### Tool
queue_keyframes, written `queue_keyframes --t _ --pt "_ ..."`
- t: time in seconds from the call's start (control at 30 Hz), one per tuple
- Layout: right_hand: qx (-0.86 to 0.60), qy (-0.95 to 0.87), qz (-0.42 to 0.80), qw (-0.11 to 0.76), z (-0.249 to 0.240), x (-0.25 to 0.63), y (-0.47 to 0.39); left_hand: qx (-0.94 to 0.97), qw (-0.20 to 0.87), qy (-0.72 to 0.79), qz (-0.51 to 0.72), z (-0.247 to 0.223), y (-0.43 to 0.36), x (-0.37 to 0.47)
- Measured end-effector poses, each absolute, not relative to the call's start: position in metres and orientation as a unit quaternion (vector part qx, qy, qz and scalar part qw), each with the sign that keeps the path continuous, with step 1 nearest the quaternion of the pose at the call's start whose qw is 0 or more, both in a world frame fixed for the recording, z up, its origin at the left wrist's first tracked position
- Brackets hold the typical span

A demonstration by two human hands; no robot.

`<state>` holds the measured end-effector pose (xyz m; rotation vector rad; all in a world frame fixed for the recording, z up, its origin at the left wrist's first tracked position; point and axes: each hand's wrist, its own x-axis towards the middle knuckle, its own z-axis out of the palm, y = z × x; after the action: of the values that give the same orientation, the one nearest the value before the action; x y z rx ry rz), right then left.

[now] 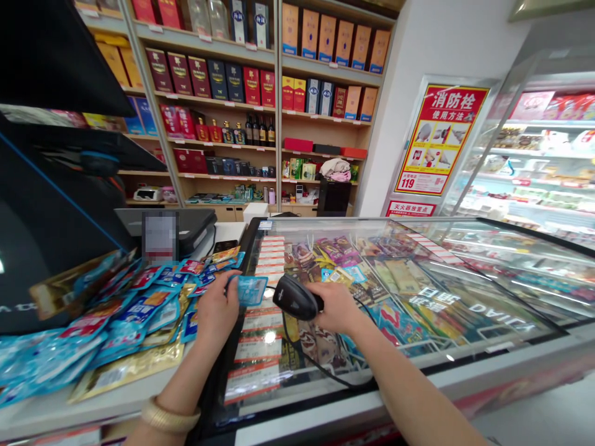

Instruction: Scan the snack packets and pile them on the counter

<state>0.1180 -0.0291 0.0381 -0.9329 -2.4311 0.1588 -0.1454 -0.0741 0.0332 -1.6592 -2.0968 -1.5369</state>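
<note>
My left hand (219,308) pinches a small light-blue snack packet (251,291) by its left end, above the freezer's left edge. In my right hand (333,306) is a black barcode scanner (296,298), its head facing left toward the packet, with a short gap between them. The scanner's cable (320,368) loops down over the freezer's glass lid. Left of my left hand, a heap of blue, red and gold snack packets (144,308) covers the white counter (195,402). A few more packets (344,275) lie on the glass beyond the scanner.
The chest freezer (418,291) holds wrapped ice creams under its glass lid. A dark checkout terminal (51,229) stands at the left. Shelves of boxed bottles (218,80) line the back wall. A red fire-hydrant sign (439,142) hangs near a lit display fridge (548,161).
</note>
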Motion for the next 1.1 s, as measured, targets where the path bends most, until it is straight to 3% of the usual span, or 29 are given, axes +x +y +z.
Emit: queue_keyframes --t 0.23,0.57,0.77,1.1 --pt "-0.457 -0.792 -0.017 0.405 0.058 0.206 -0.003 -0.52 -0.091 -0.651 -0.546 0.056 -0.059 -0.126" --pt "-0.621 -0.694 -0.123 0.342 0.023 0.326 0.025 -0.557 -0.148 -0.67 -0.468 0.04 0.008 -0.031" --pt "-0.658 -0.678 -0.135 0.299 0.008 0.332 0.029 -0.565 -0.134 -0.695 -0.423 0.024 0.018 -0.01" --pt "-0.651 -0.669 -0.127 0.336 -0.004 0.339 0.036 -0.612 0.002 -0.666 -0.426 0.037 -0.023 -0.042"
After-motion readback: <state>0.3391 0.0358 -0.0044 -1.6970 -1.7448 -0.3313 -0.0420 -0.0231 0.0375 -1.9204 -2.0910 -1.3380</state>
